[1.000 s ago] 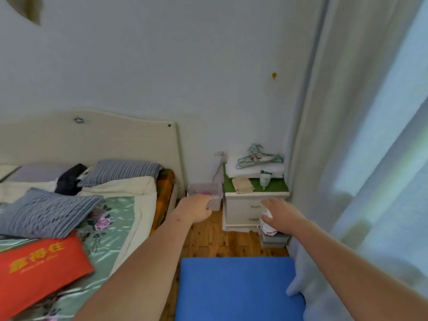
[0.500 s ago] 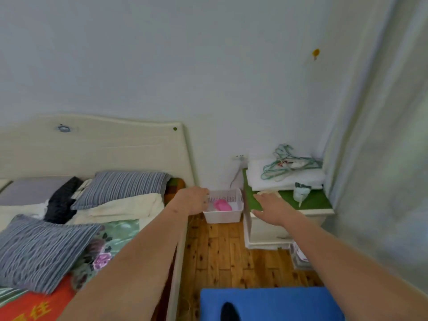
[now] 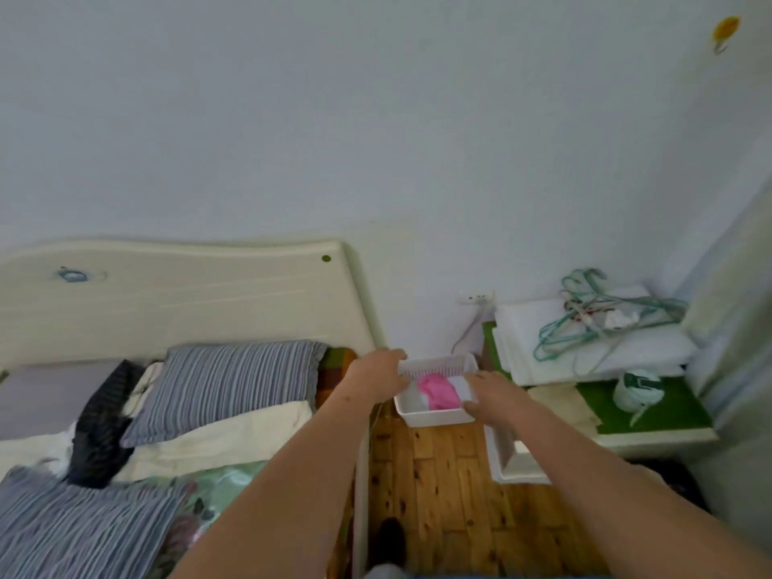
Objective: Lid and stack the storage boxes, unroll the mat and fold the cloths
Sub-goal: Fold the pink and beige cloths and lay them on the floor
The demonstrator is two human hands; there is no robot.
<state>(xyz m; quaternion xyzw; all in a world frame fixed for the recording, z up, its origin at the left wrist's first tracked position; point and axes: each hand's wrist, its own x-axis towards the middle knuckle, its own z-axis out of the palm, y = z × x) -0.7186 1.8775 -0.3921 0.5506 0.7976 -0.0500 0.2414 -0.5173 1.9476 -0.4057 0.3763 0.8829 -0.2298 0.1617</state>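
Wooden floor [image 3: 438,486] runs as a narrow strip between the bed [image 3: 234,445] on the left and the white nightstand [image 3: 651,432] on the right, ending at the wall. At the far end of that strip sits a white basket [image 3: 434,415] holding a pink cloth [image 3: 436,392]. The left hand [image 3: 378,376] grips the basket's left rim, close to the bed's corner; the right hand [image 3: 493,394] grips its right rim, just beside the nightstand's edge. Hangers [image 3: 597,315] lie tangled on folded white bedding atop the nightstand.
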